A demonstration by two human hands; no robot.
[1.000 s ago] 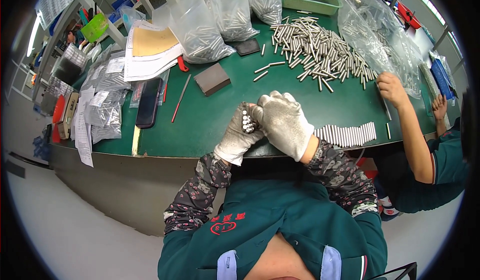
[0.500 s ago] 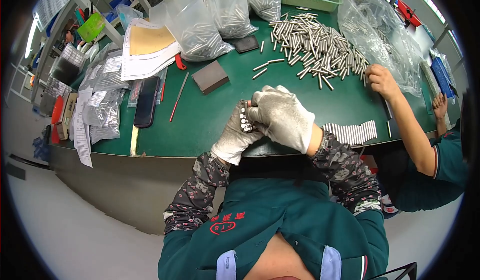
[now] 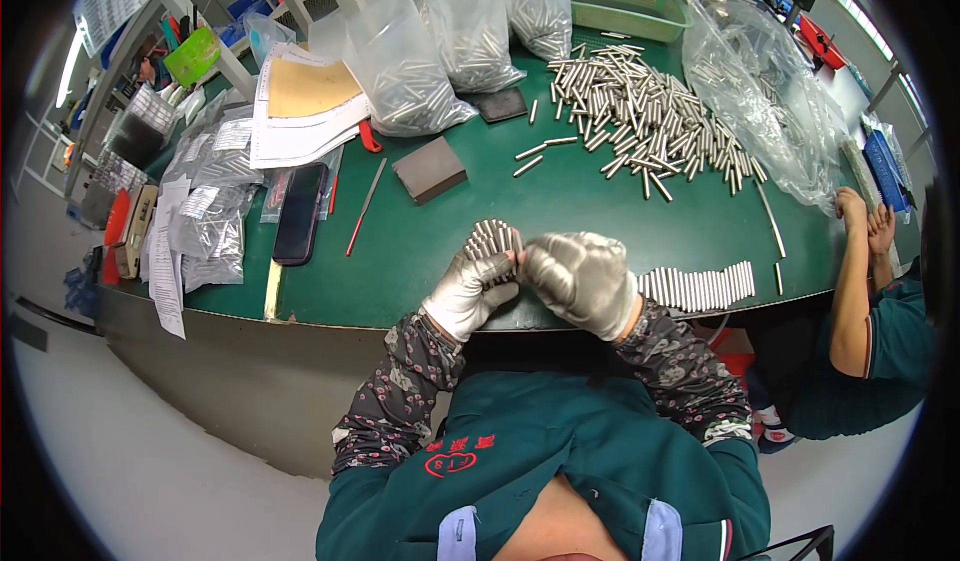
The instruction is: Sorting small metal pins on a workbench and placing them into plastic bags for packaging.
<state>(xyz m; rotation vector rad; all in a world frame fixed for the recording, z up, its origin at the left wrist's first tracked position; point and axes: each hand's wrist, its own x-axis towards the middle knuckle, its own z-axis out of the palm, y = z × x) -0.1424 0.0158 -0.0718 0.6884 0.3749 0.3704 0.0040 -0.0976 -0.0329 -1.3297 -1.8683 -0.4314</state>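
Note:
A bunch of short steel pins stands side by side in my gloved left hand, whose fingers and thumb wrap round it. My right hand, gloved too, is curled just to the right of the bunch, its fingertips close to the pins. Whatever its fingers may hold is hidden. Both hands are over the front edge of the green table. To the right of my right hand lies a neat row of similar pins.
A loose heap of pins lies at the back, before a green tray. Clear bags of pins, a dark block, a phone and papers stand or lie leftward. A co-worker's hands are at the right.
My hands have parted slightly, and the bunch has turned from pin ends showing to pin sides showing. The co-worker's hand has drawn back rightward from the heap, where a line of pins now lies.

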